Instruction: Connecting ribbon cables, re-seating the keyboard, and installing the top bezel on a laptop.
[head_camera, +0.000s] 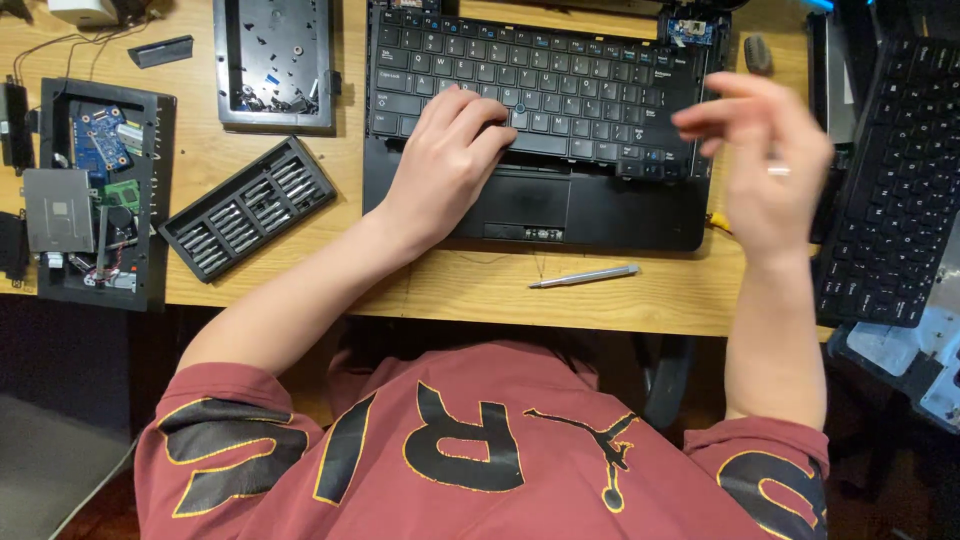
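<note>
- We rest our left hand (452, 160), fingers spread and holding nothing, on the black laptop keyboard (545, 80) near the desk's (300, 270) far edge.
- Our right hand (765, 165) hovers above the keyboard's right end, fingers loosely curled, empty.
- A silver screwdriver (585, 276) lies by the near edge, a bit case (248, 208) farther left.

Matt black plastic laptop keyboard (530, 85) and palm rest (600, 215) — smooth light wood desk (450, 290) — a brushed-metal screwdriver (585, 276) near its front edge, faintly glossy
</note>
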